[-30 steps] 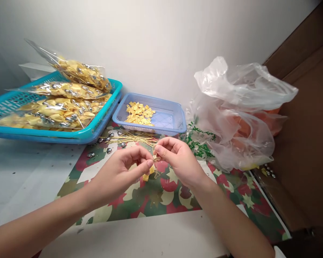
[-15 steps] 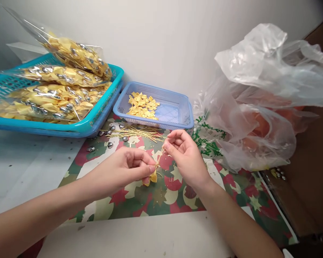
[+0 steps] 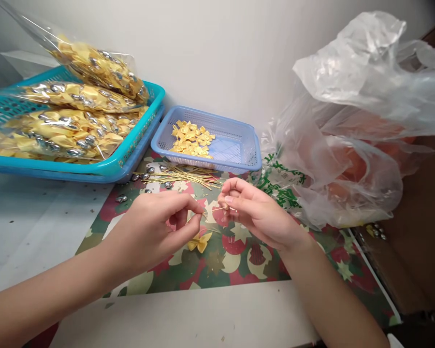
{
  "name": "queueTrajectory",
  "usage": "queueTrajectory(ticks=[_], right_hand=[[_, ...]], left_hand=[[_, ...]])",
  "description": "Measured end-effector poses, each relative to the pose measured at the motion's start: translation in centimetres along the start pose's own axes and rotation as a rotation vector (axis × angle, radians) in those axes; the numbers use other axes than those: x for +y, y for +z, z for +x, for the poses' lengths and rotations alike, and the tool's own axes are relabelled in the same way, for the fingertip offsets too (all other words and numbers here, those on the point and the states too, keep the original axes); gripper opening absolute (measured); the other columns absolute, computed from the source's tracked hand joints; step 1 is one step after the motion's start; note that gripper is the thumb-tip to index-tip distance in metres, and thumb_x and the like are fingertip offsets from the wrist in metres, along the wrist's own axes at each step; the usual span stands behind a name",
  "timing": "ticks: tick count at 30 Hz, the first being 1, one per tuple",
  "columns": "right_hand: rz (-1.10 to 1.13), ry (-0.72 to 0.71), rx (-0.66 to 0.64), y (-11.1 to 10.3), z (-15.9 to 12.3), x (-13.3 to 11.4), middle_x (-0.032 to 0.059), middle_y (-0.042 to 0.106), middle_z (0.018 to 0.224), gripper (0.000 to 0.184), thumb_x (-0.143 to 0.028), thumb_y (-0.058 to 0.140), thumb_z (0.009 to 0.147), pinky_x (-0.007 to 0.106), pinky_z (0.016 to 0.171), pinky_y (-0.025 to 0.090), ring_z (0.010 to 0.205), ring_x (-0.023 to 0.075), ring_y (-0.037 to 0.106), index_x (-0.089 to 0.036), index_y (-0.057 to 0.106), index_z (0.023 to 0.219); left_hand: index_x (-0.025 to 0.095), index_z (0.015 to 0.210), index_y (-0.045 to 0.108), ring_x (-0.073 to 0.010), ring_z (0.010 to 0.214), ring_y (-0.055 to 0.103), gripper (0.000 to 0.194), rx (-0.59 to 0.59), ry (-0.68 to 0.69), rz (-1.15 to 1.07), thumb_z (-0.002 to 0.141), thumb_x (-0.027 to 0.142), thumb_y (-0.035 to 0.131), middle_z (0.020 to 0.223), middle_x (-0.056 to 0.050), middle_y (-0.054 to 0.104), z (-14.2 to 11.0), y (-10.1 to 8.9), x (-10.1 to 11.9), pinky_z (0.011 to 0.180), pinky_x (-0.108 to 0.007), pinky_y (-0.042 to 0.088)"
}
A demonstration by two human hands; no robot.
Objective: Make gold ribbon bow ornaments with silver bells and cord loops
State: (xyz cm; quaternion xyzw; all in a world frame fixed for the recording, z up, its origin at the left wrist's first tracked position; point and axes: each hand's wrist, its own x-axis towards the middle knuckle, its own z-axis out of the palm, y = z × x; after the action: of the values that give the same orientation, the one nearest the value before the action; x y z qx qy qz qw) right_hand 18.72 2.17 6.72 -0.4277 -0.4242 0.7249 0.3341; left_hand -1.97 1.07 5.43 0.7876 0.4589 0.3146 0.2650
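Thumb and forefinger of my left hand [image 3: 170,217] are pinched together on a thin gold twist tie. My right hand [image 3: 255,208], facing it across a small gap, is closed on a gold twist tie [image 3: 217,209] that sticks out toward the left fingertips. Whether both hands hold the same tie cannot be made out. Just below the left fingertips is a yellow ribbon bow [image 3: 200,241]; I cannot tell if it hangs or rests on the cloth. A pile of gold twist ties [image 3: 188,176] lies beyond the hands, with several silver beads [image 3: 168,184] beside it.
A blue basket [image 3: 255,159] holding yellow bows [image 3: 191,140] stands against the wall. At the left, a turquoise basket [image 3: 155,99] carries clear bags [image 3: 68,130] of bows and silver beads. Crumpled plastic bags [image 3: 348,159] fill the right side. Patterned cloth [image 3: 217,263] covers part of the table.
My hands have moved slightly apart, the right one turning and shifting right. The left fingers have come up off the yellow bow, which now shows more fully. The view has shifted slightly.
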Motion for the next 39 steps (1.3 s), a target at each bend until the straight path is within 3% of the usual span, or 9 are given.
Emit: queueTrajectory(ticks=[4,9,12,17,23,25,28,32,39], right_hand=[[-0.168,-0.116,0.093,0.3,0.2,0.5,-0.0016,0.057,0.088,0.015,-0.022,0.060,0.080,0.027,0.068,0.043,0.075,0.0119,0.052,-0.023,0.058,0.095],[-0.416,-0.129,-0.029,1.2,0.1,1.5,0.0007,0.062,0.106,0.029,-0.015,0.070,0.072,0.035,0.087,0.046,0.092,0.0162,0.058,-0.023,0.064,0.099],[-0.355,-0.190,-0.067,2.0,0.3,2.5,0.0006,0.066,0.106,0.029,-0.024,0.080,0.070,0.039,0.099,0.042,0.104,0.0194,0.059,-0.024,0.066,0.096],[-0.124,-0.073,-0.108,1.6,0.8,2.8,-0.0037,0.062,0.072,0.033,-0.038,0.082,0.072,0.029,0.070,0.049,0.072,0.0142,0.061,-0.022,0.064,0.093],[-0.354,-0.066,-0.035,-0.5,0.1,0.6,-0.0020,0.059,0.069,0.022,-0.039,0.068,0.086,0.026,0.061,0.044,0.062,0.0112,0.054,-0.019,0.061,0.082],[-0.500,-0.159,0.106,-0.4,-0.1,0.6,0.0010,0.064,0.081,0.013,-0.032,0.066,0.086,0.029,0.065,0.048,0.070,0.0138,0.059,-0.020,0.061,0.088],[-0.716,-0.536,0.297,0.1,-0.2,1.4,0.0038,0.067,0.100,0.020,-0.019,0.073,0.079,0.035,0.081,0.052,0.092,0.0192,0.064,-0.023,0.064,0.097],[-0.804,-1.001,0.240,0.5,0.3,3.0,0.0041,0.070,0.094,0.017,-0.017,0.075,0.080,0.037,0.081,0.054,0.089,0.0199,0.066,-0.026,0.070,0.094],[-0.728,-0.992,0.083,0.4,1.6,3.5,0.0044,0.075,0.092,0.011,-0.023,0.068,0.086,0.040,0.075,0.056,0.082,0.0209,0.068,-0.030,0.076,0.086]], left_hand=[[0.022,0.073,0.070,-0.0097,0.044,0.045,0.016,0.043,0.026,0.020,0.082,0.026,0.058,0.046,0.007,0.051,0.1,-0.6,0.5,0.047,-0.022,0.036],[0.021,0.069,0.066,-0.0097,0.044,0.049,0.020,-0.066,-0.129,-0.182,0.086,0.029,0.057,0.048,0.006,0.055,0.5,-1.2,0.8,0.043,-0.019,0.037],[0.020,0.070,0.066,-0.0111,0.049,0.052,0.023,-0.085,-0.211,-0.268,0.085,0.036,0.060,0.056,0.003,0.062,0.6,-1.2,0.8,0.044,-0.019,0.039],[0.020,0.072,0.065,-0.0113,0.052,0.053,0.020,-0.077,-0.290,-0.401,0.085,0.035,0.063,0.060,0.002,0.060,0.8,-1.0,0.6,0.046,-0.019,0.042],[0.021,0.069,0.066,-0.0122,0.058,0.055,0.015,-0.017,-0.374,-0.522,0.079,0.032,0.068,0.065,0.002,0.061,1.2,-1.1,0.1,0.049,-0.018,0.046],[0.021,0.069,0.066,-0.0127,0.059,0.055,0.014,-0.034,-0.420,-0.564,0.078,0.031,0.068,0.066,0.002,0.060,1.2,-1.1,-0.2,0.050,-0.019,0.047],[0.020,0.065,0.062,-0.0123,0.057,0.052,0.018,-0.103,-0.498,-0.678,0.078,0.031,0.066,0.062,0.002,0.055,1.2,-1.0,-0.5,0.050,-0.021,0.045],[0.019,0.061,0.061,-0.0118,0.056,0.048,0.021,-0.173,-0.584,-0.800,0.077,0.031,0.066,0.063,0.001,0.053,1.2,-0.4,-0.5,0.049,-0.021,0.042],[0.019,0.063,0.066,-0.0140,0.062,0.050,0.020,-0.190,-0.596,-0.859,0.076,0.034,0.069,0.069,-0.001,0.055,1.1,0.1,-0.5,0.055,-0.025,0.046]])
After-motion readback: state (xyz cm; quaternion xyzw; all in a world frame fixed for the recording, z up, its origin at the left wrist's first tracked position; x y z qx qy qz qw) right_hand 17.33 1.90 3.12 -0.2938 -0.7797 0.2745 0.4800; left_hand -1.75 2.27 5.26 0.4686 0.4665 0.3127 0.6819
